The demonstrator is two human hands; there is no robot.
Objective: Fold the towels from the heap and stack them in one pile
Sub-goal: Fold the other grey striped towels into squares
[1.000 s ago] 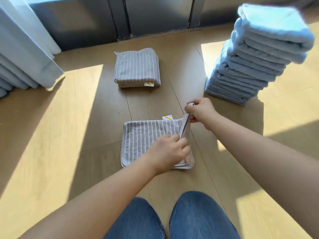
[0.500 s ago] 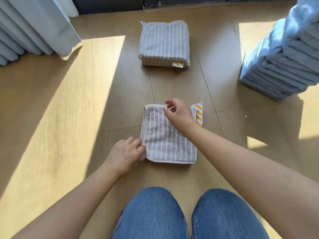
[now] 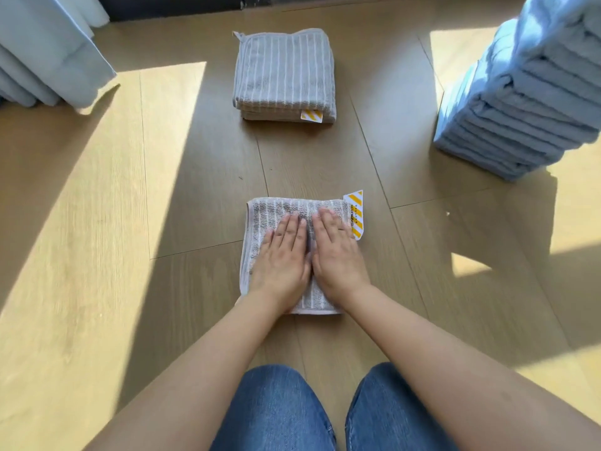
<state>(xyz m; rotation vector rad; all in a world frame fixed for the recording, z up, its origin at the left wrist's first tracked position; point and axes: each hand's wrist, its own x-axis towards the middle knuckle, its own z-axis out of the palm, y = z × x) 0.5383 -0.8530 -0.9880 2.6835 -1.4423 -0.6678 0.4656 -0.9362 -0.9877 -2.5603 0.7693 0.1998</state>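
The towel (image 3: 271, 213) lies folded into a small grey striped square on the floor (image 3: 130, 222), just beyond my knees (image 3: 276, 408). I have both hands flat on it. The left hand (image 3: 282, 259) and right hand (image 3: 336, 255) lie side by side, nearly touching, with fingers straight and pressing down, gripping nothing. A yellow-striped label (image 3: 355, 213) sticks out at the towel's far right corner, beside my right fingertips. I judge the folding of this one is done and I am only smoothing it, so what is left for it is the lift onto the pile (image 3: 283, 73). That pile sits straight ahead, farther off and well apart from my hands. It is a few grey striped towels folded the same way and squared up, with a matching label at its near right corner. To the far right stands a tall stack (image 3: 527, 102) of light blue towels, leaning a little. I cannot tell whether those belong to this job or are finished already, and I see no loose heap anywhere. There is no basket or bin in view, and everything rests directly on the floor. A pale curtain (image 3: 42, 50) hangs at the far left.
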